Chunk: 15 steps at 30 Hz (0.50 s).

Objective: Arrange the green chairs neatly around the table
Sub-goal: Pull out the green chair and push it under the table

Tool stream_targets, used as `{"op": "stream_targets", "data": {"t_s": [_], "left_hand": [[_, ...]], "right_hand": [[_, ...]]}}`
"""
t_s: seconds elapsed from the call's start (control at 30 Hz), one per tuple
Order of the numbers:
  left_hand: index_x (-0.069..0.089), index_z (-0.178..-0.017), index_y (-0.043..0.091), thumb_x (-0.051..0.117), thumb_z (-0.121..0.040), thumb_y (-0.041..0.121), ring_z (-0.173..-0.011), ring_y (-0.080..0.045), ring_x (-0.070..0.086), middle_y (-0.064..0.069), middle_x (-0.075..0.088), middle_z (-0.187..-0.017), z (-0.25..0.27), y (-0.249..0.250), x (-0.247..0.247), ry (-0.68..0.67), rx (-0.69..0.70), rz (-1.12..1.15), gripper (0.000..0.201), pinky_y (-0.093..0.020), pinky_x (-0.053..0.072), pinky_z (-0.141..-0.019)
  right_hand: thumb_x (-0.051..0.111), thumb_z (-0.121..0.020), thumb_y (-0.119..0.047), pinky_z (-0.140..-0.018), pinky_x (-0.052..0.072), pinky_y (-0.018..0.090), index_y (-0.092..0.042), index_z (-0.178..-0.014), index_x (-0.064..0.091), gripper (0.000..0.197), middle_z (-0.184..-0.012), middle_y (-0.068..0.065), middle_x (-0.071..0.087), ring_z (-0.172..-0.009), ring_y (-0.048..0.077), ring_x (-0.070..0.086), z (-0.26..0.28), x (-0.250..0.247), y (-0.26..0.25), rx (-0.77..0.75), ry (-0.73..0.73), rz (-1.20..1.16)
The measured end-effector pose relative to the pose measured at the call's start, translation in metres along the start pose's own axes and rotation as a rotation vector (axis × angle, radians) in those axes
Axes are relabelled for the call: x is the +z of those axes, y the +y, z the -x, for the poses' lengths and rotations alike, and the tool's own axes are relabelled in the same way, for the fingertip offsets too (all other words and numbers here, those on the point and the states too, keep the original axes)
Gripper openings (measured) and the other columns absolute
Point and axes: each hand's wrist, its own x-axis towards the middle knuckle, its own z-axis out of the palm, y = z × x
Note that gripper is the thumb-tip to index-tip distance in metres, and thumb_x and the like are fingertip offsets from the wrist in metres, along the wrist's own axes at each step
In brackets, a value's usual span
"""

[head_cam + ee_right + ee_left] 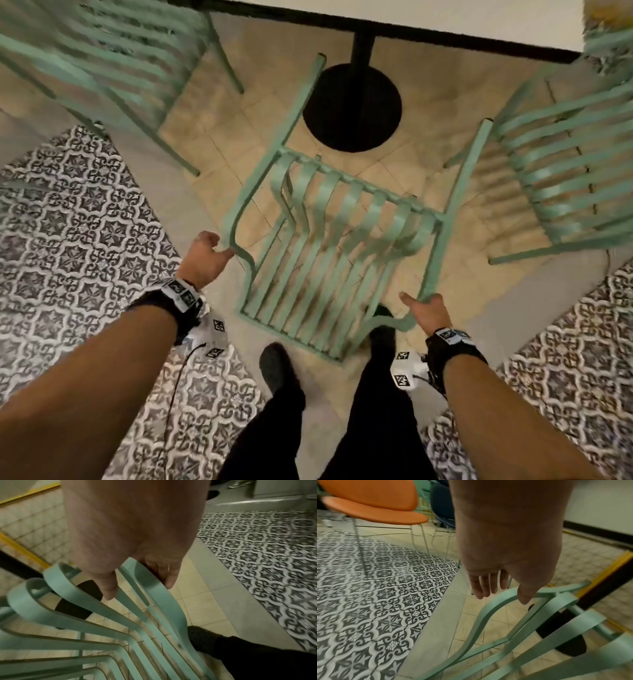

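the white tabletop (445,20) on its black round foot is far. you stand behind the middle green chair (329,253), slatted metal, between two others. your left hand (202,257) only touches the armrest, fingers loose; right hand (424,308) curls around the other. next, push it straight under.

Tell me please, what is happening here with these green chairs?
A person stands behind the middle green chair, facing a table on a black round base. The left hand touches the chair's left armrest with the thumb, fingers straight. The right hand holds the right armrest, thumb on one side and fingers on the other. Two more green chairs stand at the left and right.
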Motion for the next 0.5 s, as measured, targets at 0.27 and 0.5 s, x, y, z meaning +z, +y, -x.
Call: {"op": "stream_targets", "data": {"t_s": [0.27, 0.5], "left_hand": [[0.052, -0.115, 0.007, 0.079, -0.077, 0.04, -0.103, -0.038, 0.064, -0.011, 0.065, -0.105, -0.083, -0.038, 0.036, -0.116, 0.006, 0.109, 0.057, -0.054, 0.052, -0.093], [0.066, -0.074, 0.014, 0.071, -0.088, 0.038, -0.071, -0.021, 0.065, -0.004, 0.068, -0.074, -0.106, -0.041, 0.08, 0.106, -0.053, 0.449, 0.029, -0.036, 0.053, -0.077]], "right_hand": [[0.081, -0.071, -0.04, -0.08, 0.05, 0.041, -0.009, -0.079, 0.07, 0.034, -0.085, 0.009, 0.071, -0.087, 0.031, 0.065, -0.037, 0.061, 0.065, 0.035, 0.17, -0.381], [0.081, -0.074, -0.026, -0.078, 0.049, 0.038, -0.015, -0.077, 0.053, 0.03, -0.076, 0.007, 0.062, -0.072, 0.025, 0.06, -0.061, 0.085, 0.082, 0.02, 0.233, -0.596]]}}
